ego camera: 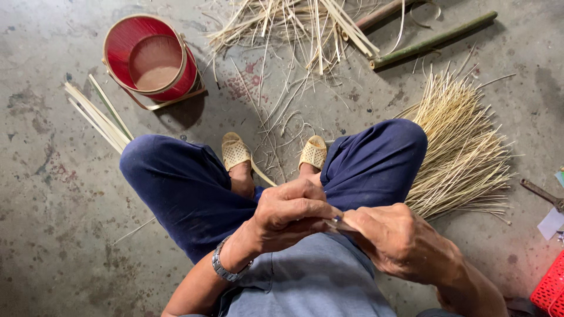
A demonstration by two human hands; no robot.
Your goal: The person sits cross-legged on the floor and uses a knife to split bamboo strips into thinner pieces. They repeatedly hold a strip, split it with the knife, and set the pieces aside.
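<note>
- Red round basket with pale rim and handle, standing upright on the concrete floor toward its far left corner.
- Flat pale bamboo slats lying just beside the basket, nearer the left knee.
- Left hand, steel watch on its wrist, curled closed over a thin bamboo strip; strip running from under the fingers down between the two woven sandals.
- Small blade showing between the two hands, touching both.
- Right hand closed, thumb and forefinger pinched at the blade, right against the left hand above the lap.
- Loose bamboo shavings heaped at the floor's far edge, green bamboo pole beside them.
- Fan of fine bamboo splints spread just beside the right knee.
- Corner of a red plastic crate at the near right corner.
</note>
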